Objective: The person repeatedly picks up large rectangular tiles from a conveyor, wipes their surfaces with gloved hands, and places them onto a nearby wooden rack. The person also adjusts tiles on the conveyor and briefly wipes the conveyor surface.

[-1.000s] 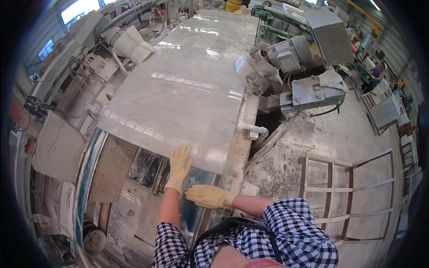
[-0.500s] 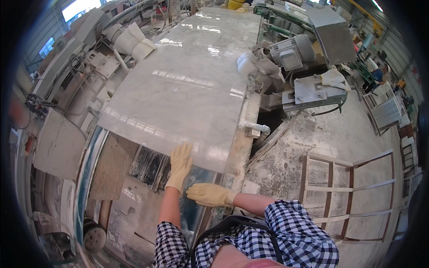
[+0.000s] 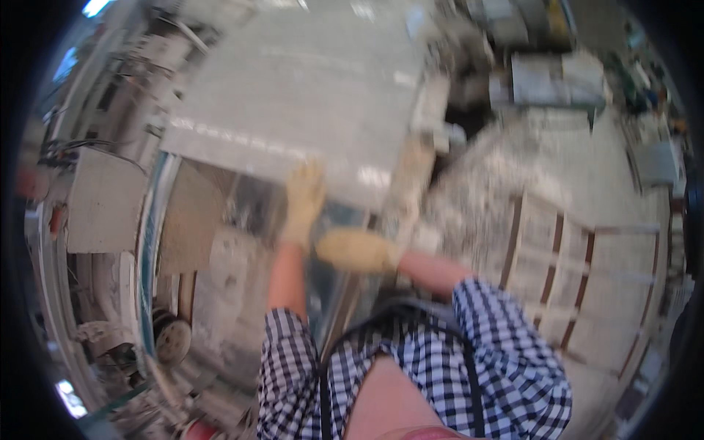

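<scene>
My left hand (image 3: 303,198), in a pale yellow rubber glove, lies with its fingers stretched out flat over the near edge of a large, glossy grey-white stone slab (image 3: 293,95). To its right and nearer me, my right hand (image 3: 357,249), gloved alike, extends leftward over a dark blue-grey strip (image 3: 317,291) of the machine bed. Motion smears its outline, but it looks flat and grips nothing visible. Whether it touches the strip I cannot tell.
On the left, a blue-edged rail (image 3: 149,242) runs beside a brown board (image 3: 189,220) and a round wheel (image 3: 172,339). A dusty machine unit (image 3: 554,79) stands at the far right. On the right floor lies a wooden frame (image 3: 589,271) with crossbars.
My view has tilted downward and blurred, so the slab and both hands sit higher in the picture. The left hand stays at the slab's near edge, the right beside it.
</scene>
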Demonstrator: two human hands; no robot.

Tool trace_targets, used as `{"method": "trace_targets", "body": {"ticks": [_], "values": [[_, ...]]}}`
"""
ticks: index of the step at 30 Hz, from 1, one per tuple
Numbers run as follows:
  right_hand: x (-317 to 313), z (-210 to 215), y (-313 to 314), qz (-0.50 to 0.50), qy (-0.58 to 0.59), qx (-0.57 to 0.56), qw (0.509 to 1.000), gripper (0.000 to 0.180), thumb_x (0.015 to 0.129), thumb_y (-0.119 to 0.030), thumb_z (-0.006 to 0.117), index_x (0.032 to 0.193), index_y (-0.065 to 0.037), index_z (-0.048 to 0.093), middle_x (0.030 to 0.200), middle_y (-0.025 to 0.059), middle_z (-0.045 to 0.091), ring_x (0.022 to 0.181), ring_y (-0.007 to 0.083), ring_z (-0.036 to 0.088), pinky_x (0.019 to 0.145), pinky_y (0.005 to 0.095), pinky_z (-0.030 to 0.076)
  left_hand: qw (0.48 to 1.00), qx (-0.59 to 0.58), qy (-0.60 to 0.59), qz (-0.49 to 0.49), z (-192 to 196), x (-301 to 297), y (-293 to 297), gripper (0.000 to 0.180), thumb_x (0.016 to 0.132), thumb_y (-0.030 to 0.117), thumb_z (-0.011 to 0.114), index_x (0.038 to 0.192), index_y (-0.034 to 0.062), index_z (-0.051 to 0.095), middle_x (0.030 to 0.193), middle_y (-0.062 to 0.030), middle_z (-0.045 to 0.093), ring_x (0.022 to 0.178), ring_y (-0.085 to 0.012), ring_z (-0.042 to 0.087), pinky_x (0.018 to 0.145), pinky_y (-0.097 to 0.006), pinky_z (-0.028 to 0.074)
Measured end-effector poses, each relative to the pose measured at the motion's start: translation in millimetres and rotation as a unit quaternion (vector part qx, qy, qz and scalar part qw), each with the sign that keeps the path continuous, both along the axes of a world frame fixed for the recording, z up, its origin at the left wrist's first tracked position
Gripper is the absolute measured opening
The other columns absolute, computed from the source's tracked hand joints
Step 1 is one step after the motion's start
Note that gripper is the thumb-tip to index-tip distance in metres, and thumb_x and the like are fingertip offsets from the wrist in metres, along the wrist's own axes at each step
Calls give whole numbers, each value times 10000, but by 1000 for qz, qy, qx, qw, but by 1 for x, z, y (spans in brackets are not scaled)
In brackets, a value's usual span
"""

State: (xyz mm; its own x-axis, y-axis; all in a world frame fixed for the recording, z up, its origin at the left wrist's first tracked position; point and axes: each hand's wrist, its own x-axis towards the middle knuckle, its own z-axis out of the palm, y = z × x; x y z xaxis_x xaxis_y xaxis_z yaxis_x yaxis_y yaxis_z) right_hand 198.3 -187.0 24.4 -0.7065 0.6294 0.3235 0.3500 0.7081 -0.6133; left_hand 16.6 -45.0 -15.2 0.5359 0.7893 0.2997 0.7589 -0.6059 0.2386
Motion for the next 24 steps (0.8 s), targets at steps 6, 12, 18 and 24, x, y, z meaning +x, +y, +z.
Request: {"method": "trace_targets", "body": {"ticks": [6,12,18,24], "values": [[17,-23,3,15,30,82,996,369,921,-176,612,1243,-13,687,1339,140,680,1273,289,622,1157,394,449,997,-74,-3,4,-1,9,3,583,1037,368,486,1598,216,448,1673,-165,367,1555,-437,269,1284,-573,104],[6,-39,15,0,48,115,992,341,897,-162,602,1181,-5,708,1287,134,707,1255,271,633,1143,380,453,990,-129,48,35,5,-2,17,624,1034,348,476,1634,216,371,1695,-194,308,1559,-476,226,1268,-597,94],[1,-40,15,-1,58,87,994,155,869,-155,602,934,-67,712,1070,76,725,1072,256,665,987,350,524,990,-127,66,3,5,-16,20,651,1036,344,464,1649,173,327,1700,-225,277,1568,-481,196,1268,-586,95],[-10,-31,16,5,62,41,997,130,857,-145,607,780,-90,696,903,64,742,921,266,700,870,352,565,987,-129,92,-7,12,-34,27,661,1035,330,452,1650,131,314,1686,-273,266,1559,-502,194,1260,-587,117]]}}
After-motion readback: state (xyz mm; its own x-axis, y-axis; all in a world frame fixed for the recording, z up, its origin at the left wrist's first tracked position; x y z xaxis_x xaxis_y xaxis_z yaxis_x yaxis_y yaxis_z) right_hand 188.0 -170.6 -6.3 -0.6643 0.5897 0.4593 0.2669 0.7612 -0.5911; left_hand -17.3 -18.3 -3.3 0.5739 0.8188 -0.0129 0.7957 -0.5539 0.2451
